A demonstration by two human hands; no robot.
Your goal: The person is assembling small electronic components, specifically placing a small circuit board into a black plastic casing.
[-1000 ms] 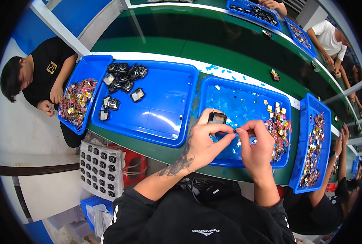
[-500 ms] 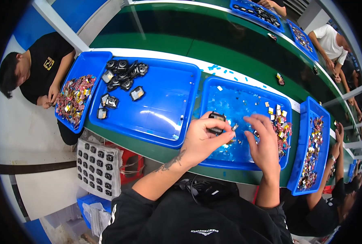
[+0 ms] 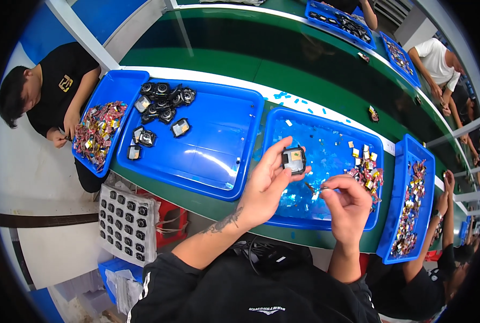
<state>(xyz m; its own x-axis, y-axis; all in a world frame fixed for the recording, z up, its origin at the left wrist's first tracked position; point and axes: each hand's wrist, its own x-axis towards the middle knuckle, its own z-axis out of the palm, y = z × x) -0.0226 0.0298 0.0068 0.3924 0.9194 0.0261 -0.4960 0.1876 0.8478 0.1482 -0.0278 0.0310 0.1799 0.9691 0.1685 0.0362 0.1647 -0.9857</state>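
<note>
Housing [image 3: 294, 161], pale side up, long axis roughly fore-and-aft

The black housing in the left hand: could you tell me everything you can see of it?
The black housing is small, boxy and roughly square, with rounded corners and a dark frame that looks like plastic. The face toward the camera has a glossy grey area and a tan square patch above it. Its finer markings are too small to make out. The left hand holds it slightly tilted, thumb near its lower edge, above a blue tray. The right hand is apart from it.
</note>
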